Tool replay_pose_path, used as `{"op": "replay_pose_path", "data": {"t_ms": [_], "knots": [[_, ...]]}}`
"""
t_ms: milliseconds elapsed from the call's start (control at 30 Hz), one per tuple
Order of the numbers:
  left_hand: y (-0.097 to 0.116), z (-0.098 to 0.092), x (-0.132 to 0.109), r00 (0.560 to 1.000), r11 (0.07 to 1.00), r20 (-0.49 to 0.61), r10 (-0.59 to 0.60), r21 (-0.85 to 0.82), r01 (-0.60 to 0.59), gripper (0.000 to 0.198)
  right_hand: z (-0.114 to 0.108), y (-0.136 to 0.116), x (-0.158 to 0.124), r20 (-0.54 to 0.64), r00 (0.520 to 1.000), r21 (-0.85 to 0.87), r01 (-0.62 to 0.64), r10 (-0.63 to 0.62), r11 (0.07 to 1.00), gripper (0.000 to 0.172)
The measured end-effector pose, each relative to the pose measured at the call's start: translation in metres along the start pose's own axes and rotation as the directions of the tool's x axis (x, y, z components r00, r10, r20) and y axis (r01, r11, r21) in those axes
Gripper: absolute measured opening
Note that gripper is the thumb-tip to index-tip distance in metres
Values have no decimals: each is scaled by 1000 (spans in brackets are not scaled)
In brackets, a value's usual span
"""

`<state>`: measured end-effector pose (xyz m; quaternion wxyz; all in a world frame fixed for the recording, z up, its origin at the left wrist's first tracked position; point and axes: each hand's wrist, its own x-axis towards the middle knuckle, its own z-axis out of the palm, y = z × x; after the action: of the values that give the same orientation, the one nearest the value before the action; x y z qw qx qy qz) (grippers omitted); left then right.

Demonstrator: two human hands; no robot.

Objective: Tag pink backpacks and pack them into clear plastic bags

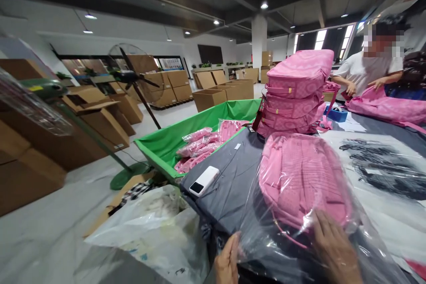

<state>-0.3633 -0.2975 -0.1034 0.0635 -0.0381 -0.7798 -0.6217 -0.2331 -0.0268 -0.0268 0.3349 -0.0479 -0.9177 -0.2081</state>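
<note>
A pink backpack (304,177) in a clear plastic bag (253,226) lies on the grey-covered table (229,197), just beyond the left hand (228,257), which pinches the bag's edge. The right hand (334,244) rests, fingers outstretched, against the backpack's near end; stacked pink backpacks (294,93) stand behind.

Backpack (302,182) inside plastic bag (251,217), stacked backpacks (294,93) behind, bin (156,146) left

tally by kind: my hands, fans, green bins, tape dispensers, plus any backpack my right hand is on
Hands: 2 (left hand, right hand)
Pink backpack under right hand: 1
Fans: 2 (green fan, black fan)
Green bin: 1
Blue tape dispenser: 1
Total: 7
</note>
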Motion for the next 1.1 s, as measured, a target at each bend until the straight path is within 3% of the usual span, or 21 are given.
{"op": "replay_pose_path", "data": {"t_ms": [167, 367, 533, 633, 733, 833, 933, 1000, 1100], "knots": [[0, -11, -11, 1000, 998, 7, -24, -62, 24, 64, 10, 13, 23, 87, 994, 53, 68, -72, 996, 39], [9, -14, 3, 995, 995, -56, 83, -50, -86, 62, 3, -7, 40, 90, 992, -25, 93, -91, 995, 63], [49, -7, 1, 986, 993, 166, 13, -119, 7, 66, 18, 4, 54, 136, 978, 78, 147, -157, 986, 60], [68, -15, -5, 983, 952, 159, -87, -279, 129, 68, 28, 21, 62, 239, 939, 248, 189, -249, 950, 62], [57, -34, -11, 980, 928, 60, -192, -314, 201, 79, 32, 14, 58, 246, 945, 296, 140, -217, 945, 62], [30, -51, -16, 978, 967, 42, -202, -149, 206, 87, 28, -14, 52, 259, 958, 224, 66, -125, 972, 62], [17, -56, -14, 991, 991, 55, -125, 64, 122, 84, 17, -41, 54, 217, 974, 142, 34, -64, 989, 63], [19, -56, -7, 999, 988, 50, 9, 152, -16, 74, 3, -49, 47, 139, 990, 156, 2, -24, 988, 59], [26, -57, 4, 977, 957, -12, 214, 204, -207, 59, -34, -48, 6, -19, 999, 294, -37, 45, 955, 53]]}}
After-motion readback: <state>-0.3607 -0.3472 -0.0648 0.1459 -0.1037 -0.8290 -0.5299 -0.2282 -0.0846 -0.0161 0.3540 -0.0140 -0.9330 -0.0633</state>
